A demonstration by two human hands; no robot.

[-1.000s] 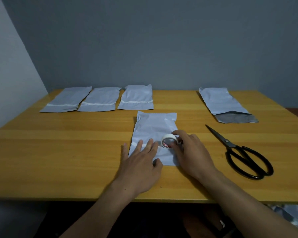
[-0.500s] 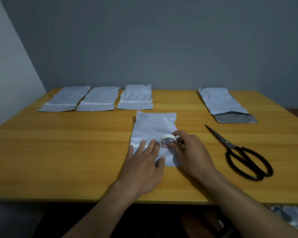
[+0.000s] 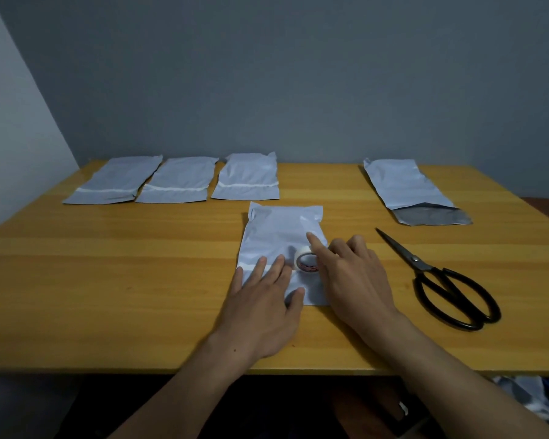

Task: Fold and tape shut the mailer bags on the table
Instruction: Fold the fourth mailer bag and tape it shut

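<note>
The mailer bag [image 3: 276, 229] lies flat in the middle of the table [image 3: 108, 280], just in front of me. Its long axis runs straight away from me toward the wall. A white strip of tape [image 3: 246, 266] crosses it from side to side near my end. The tape roll [image 3: 306, 263] stands on its edge on the bag, at the end of this strip.

My left hand [image 3: 263, 307] is spread flat, with straight fingers pressing the bag down. My right hand [image 3: 352, 277] holds the roll: the index finger lies over its top, the other fingers are curled beside it, and the thumb is hidden.

Three taped bags [image 3: 178, 180] lie in a row at the far left. An open bag [image 3: 403, 185] lies at the far right. The scissors [image 3: 441, 280] lie on the right, with the blades pointing away from me.
</note>
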